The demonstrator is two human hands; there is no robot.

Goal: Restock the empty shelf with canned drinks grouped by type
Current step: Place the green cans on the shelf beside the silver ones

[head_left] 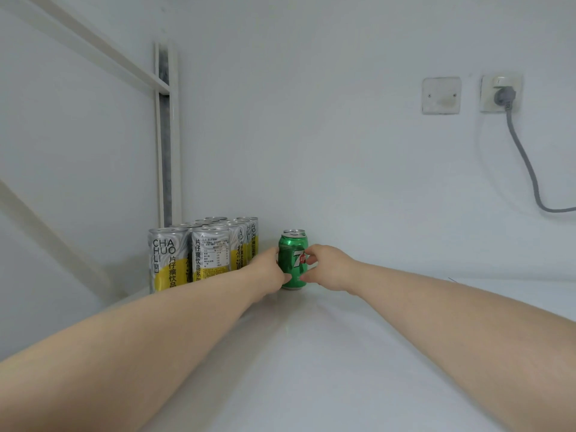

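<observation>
On the shelf (311, 353), just right of the tall yellow cans (202, 257), the left hand (269, 269) grips the upright green can (292, 260). The right hand (327, 269) grips its far side, fingers (310, 260) clamped. Judged full, rigid, slick: hold mid-body, squeeze lightly.

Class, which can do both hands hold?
The front green 7up can, gripped between left hand and right hand; the taller silver-and-yellow cans stand to its left.

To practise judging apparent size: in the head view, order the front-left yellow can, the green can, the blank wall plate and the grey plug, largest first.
Largest: front-left yellow can.
Next: green can and blank wall plate, too alike to rank; the can stands nearer.
Smallest: grey plug.
</observation>
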